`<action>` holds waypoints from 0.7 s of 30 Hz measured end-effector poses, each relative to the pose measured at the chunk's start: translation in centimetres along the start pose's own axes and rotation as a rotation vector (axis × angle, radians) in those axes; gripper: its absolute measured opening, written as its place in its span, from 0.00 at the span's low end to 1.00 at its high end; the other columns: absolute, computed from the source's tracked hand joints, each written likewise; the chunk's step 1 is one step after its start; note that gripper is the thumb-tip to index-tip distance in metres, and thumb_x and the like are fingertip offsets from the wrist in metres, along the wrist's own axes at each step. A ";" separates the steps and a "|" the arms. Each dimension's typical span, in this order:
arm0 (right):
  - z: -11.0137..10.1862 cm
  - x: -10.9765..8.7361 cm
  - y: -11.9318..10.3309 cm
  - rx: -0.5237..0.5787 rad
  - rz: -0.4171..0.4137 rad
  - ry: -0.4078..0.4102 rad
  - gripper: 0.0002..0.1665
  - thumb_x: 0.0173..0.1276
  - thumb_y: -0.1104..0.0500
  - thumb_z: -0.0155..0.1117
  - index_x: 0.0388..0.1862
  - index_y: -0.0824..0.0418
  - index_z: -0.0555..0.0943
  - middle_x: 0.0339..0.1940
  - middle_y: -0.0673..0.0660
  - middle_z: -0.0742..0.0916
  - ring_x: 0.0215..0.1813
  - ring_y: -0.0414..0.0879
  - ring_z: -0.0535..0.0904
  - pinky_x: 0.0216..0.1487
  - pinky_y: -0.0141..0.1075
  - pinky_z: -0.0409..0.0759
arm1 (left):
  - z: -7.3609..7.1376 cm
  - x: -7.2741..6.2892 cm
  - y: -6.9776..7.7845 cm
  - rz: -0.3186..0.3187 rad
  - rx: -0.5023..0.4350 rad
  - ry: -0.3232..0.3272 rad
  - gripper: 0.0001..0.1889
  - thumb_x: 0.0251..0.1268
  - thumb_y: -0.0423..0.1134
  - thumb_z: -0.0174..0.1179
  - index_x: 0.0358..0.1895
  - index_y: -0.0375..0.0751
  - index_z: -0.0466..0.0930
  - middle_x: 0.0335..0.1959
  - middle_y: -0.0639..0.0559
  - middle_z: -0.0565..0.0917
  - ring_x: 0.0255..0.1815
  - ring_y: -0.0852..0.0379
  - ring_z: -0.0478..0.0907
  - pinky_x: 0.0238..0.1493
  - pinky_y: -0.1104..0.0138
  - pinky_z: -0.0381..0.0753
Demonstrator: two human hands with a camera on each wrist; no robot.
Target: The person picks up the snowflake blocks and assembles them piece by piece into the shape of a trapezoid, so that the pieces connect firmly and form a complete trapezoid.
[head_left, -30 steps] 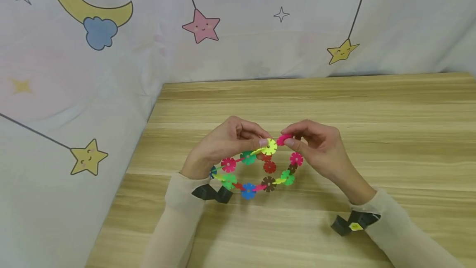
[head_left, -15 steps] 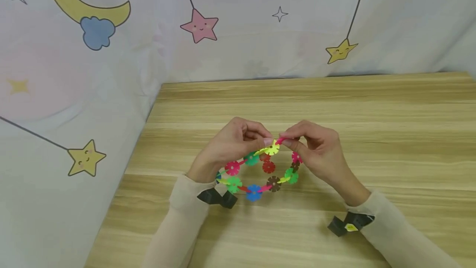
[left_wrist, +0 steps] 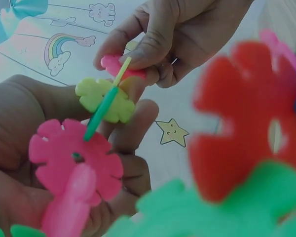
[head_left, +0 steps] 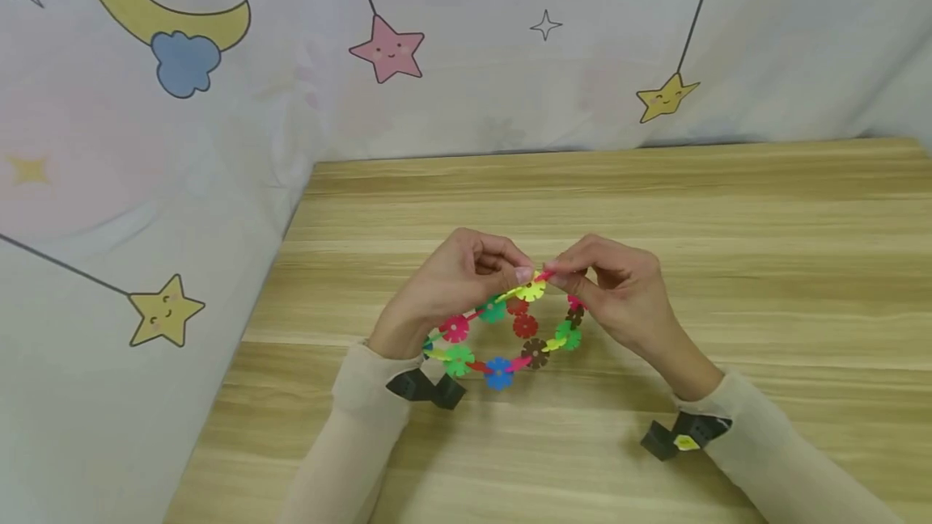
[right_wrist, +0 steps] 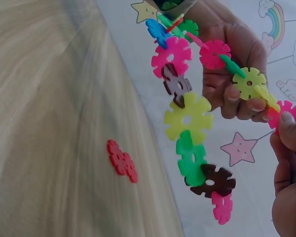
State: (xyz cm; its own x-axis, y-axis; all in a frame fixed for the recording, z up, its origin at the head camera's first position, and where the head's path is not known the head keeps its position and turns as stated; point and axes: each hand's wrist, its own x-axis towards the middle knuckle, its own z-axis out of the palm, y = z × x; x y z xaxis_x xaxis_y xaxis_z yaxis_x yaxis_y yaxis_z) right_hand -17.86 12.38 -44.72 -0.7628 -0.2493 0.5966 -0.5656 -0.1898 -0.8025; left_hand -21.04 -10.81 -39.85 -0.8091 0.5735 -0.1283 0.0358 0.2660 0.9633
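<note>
My left hand pinches a yellow snowflake disc at one end of a chain of interlocking plastic discs. From there the chain hangs in a loop of pink, green, blue, brown and yellow pieces. Thumb and forefinger of my right hand pinch a pink disc, whose edge meets the yellow one's. In the right wrist view the chain's other end finishes in a loose-hanging pink disc. The right thumb partly covers the pinched pink disc.
Two red discs lie joined on the wooden table, seen through the loop in the head view. Behind the table hangs a pale cloth printed with stars and a moon. Both wrists wear black camera mounts.
My right hand has brought the pink disc leftward from a small gap to the yellow disc, and the two now meet. The left hand and chain have shifted slightly right.
</note>
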 end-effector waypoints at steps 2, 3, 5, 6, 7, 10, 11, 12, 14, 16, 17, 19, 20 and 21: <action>-0.1 0.1 -0.1 -0.025 0.008 -0.006 0.11 0.66 0.81 0.70 0.45 0.73 0.89 0.42 0.51 0.93 0.44 0.43 0.88 0.48 0.30 0.87 | -0.2 -0.1 0.0 -0.002 -0.008 0.001 0.06 0.76 0.33 0.66 0.44 0.33 0.90 0.29 0.57 0.88 0.33 0.59 0.81 0.38 0.69 0.78; -0.2 0.1 -0.1 -0.043 0.019 -0.004 0.13 0.65 0.81 0.70 0.46 0.73 0.88 0.43 0.51 0.93 0.45 0.43 0.88 0.49 0.30 0.87 | -0.3 -0.2 0.0 -0.005 -0.014 0.002 0.07 0.76 0.33 0.66 0.44 0.33 0.90 0.29 0.57 0.88 0.33 0.59 0.81 0.40 0.68 0.79; -0.3 0.2 -0.2 -0.074 0.043 0.005 0.14 0.65 0.82 0.69 0.46 0.72 0.88 0.42 0.51 0.93 0.44 0.43 0.87 0.48 0.29 0.86 | -0.6 -0.3 -0.1 -0.012 -0.027 -0.001 0.07 0.76 0.33 0.66 0.45 0.33 0.90 0.29 0.57 0.89 0.35 0.59 0.83 0.42 0.68 0.81; -0.3 0.2 -0.3 -0.092 0.057 0.010 0.14 0.65 0.82 0.69 0.46 0.71 0.88 0.42 0.51 0.93 0.43 0.42 0.86 0.47 0.29 0.85 | -0.7 -0.3 -0.1 -0.018 -0.031 -0.004 0.07 0.76 0.33 0.66 0.46 0.33 0.90 0.29 0.57 0.89 0.35 0.58 0.83 0.43 0.67 0.81; -0.3 0.1 -0.3 -0.107 0.070 0.017 0.14 0.65 0.82 0.69 0.45 0.70 0.89 0.41 0.50 0.93 0.42 0.42 0.86 0.46 0.29 0.84 | -0.8 -0.3 -0.1 -0.022 -0.034 -0.008 0.07 0.76 0.33 0.66 0.46 0.33 0.90 0.29 0.56 0.89 0.35 0.58 0.83 0.44 0.67 0.82; -0.3 0.1 -0.3 -0.125 0.081 0.028 0.14 0.64 0.83 0.69 0.42 0.70 0.89 0.38 0.50 0.92 0.40 0.42 0.84 0.44 0.29 0.83 | -1.0 -0.4 -0.1 -0.043 -0.049 -0.018 0.08 0.76 0.34 0.66 0.47 0.33 0.90 0.31 0.56 0.90 0.38 0.57 0.85 0.47 0.66 0.84; -0.2 0.1 -0.3 -0.119 0.078 0.032 0.14 0.63 0.83 0.69 0.42 0.70 0.89 0.38 0.51 0.92 0.40 0.42 0.84 0.44 0.29 0.83 | -1.0 -0.4 -0.1 -0.052 -0.051 -0.024 0.08 0.76 0.35 0.66 0.48 0.33 0.90 0.32 0.55 0.91 0.39 0.57 0.86 0.49 0.65 0.85; -0.2 0.1 -0.3 -0.118 0.076 0.035 0.14 0.63 0.83 0.69 0.41 0.70 0.89 0.38 0.51 0.92 0.39 0.42 0.84 0.44 0.29 0.83 | -1.0 -0.4 0.0 -0.059 -0.052 -0.032 0.08 0.77 0.35 0.66 0.48 0.34 0.90 0.34 0.55 0.91 0.41 0.57 0.86 0.50 0.64 0.86; -0.1 0.0 -0.2 -0.105 0.071 0.038 0.14 0.63 0.84 0.69 0.41 0.70 0.89 0.37 0.55 0.92 0.39 0.43 0.84 0.43 0.29 0.83 | -1.1 -0.4 0.0 -0.074 -0.049 -0.049 0.09 0.77 0.37 0.65 0.50 0.36 0.90 0.37 0.53 0.93 0.44 0.56 0.87 0.54 0.63 0.86; -0.1 -0.1 -0.2 -0.103 0.076 0.036 0.14 0.63 0.83 0.70 0.42 0.69 0.90 0.37 0.58 0.91 0.39 0.44 0.84 0.42 0.29 0.83 | -1.1 -0.4 0.0 -0.087 -0.045 -0.068 0.10 0.78 0.39 0.65 0.52 0.37 0.90 0.41 0.51 0.94 0.47 0.56 0.87 0.57 0.62 0.86; -0.1 -0.1 -0.2 -0.103 0.078 0.032 0.14 0.64 0.82 0.70 0.42 0.69 0.90 0.37 0.60 0.91 0.39 0.44 0.84 0.42 0.29 0.83 | -1.1 -0.3 0.0 -0.090 -0.039 -0.075 0.11 0.79 0.39 0.65 0.53 0.37 0.90 0.43 0.49 0.94 0.49 0.56 0.87 0.58 0.61 0.86; -0.1 -0.2 -0.2 -0.112 0.081 0.021 0.14 0.64 0.82 0.71 0.43 0.68 0.90 0.37 0.62 0.91 0.39 0.44 0.85 0.42 0.29 0.84 | -1.1 -0.3 0.1 -0.100 -0.029 -0.087 0.12 0.79 0.40 0.64 0.53 0.37 0.90 0.46 0.47 0.94 0.51 0.55 0.87 0.59 0.60 0.86; -0.1 -0.1 -0.2 -0.113 0.079 0.015 0.14 0.64 0.81 0.71 0.43 0.68 0.90 0.37 0.63 0.91 0.40 0.44 0.85 0.42 0.29 0.84 | -1.2 -0.3 0.0 -0.103 -0.024 -0.090 0.12 0.79 0.40 0.64 0.54 0.37 0.91 0.47 0.47 0.94 0.53 0.55 0.87 0.60 0.59 0.86; -0.1 -0.1 -0.2 -0.108 0.069 0.009 0.14 0.64 0.81 0.71 0.44 0.68 0.90 0.38 0.63 0.91 0.41 0.44 0.85 0.43 0.30 0.84 | -1.2 -0.2 0.0 -0.108 -0.017 -0.094 0.13 0.80 0.41 0.64 0.54 0.37 0.91 0.49 0.46 0.94 0.53 0.54 0.87 0.60 0.59 0.86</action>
State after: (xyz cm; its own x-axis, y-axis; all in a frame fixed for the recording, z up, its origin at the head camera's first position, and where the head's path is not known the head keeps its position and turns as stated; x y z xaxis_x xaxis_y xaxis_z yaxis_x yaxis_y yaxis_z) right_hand -17.70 12.50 -44.63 -0.8038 -0.2500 0.5399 -0.5414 -0.0690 -0.8380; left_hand -21.53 -11.83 -39.52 -0.7490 0.6127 -0.2523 -0.0594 0.3171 0.9465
